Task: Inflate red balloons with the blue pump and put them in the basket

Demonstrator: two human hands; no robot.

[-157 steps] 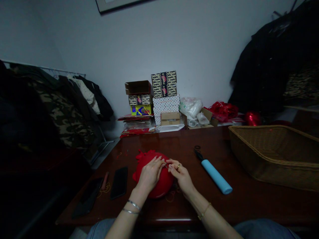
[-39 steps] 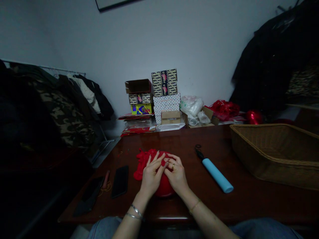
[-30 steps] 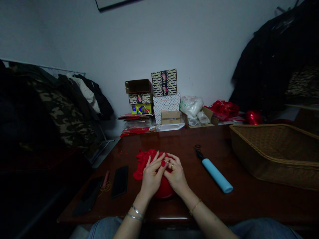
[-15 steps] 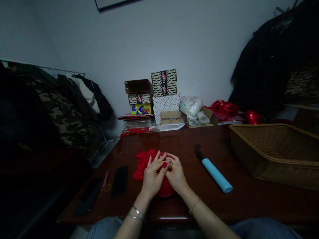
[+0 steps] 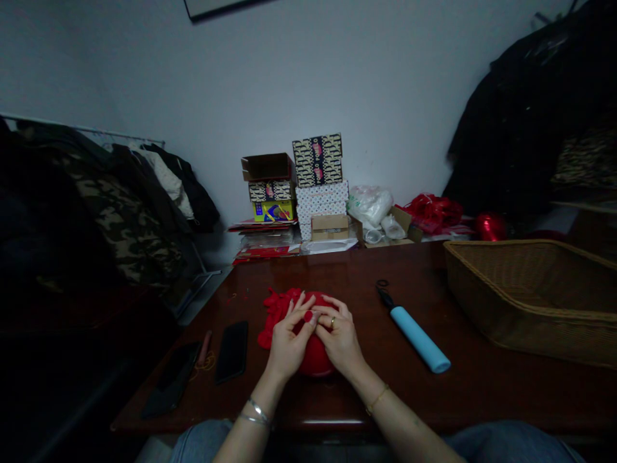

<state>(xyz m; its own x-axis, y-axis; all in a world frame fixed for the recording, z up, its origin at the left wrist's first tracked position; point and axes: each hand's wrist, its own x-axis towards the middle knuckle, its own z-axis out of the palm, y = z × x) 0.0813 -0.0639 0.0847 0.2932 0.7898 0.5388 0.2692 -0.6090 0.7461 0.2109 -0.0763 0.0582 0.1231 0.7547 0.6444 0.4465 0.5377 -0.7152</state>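
A round red balloon (image 5: 317, 361), inflated, rests on the dark wooden table between my hands. Its neck end shows as a small red tip at the fingers of my left hand (image 5: 288, 342), which are pinched around it. My right hand (image 5: 339, 336), with a ring on one finger, lies against the balloon's other side, its thumb and fingertips closed at the same neck. Just beyond my left hand is a heap of limp red balloons (image 5: 276, 315). Apart from both hands, at the right, lies a light blue hand pump (image 5: 419, 339) with a black nozzle.
A wicker basket (image 5: 501, 321) stands on the right of the table (image 5: 376, 405). To the left lie a black phone (image 5: 231, 352), another dark flat object (image 5: 172, 379), a reddish stick (image 5: 204, 348) and thin yellow bands (image 5: 206, 362). Stacked boxes (image 5: 322, 209) stand beyond the far edge.
Both hands have shifted slightly, the left one a little to the left along with the neck's tip. The fingers are somewhat farther apart, and more of the balloon shows between them.
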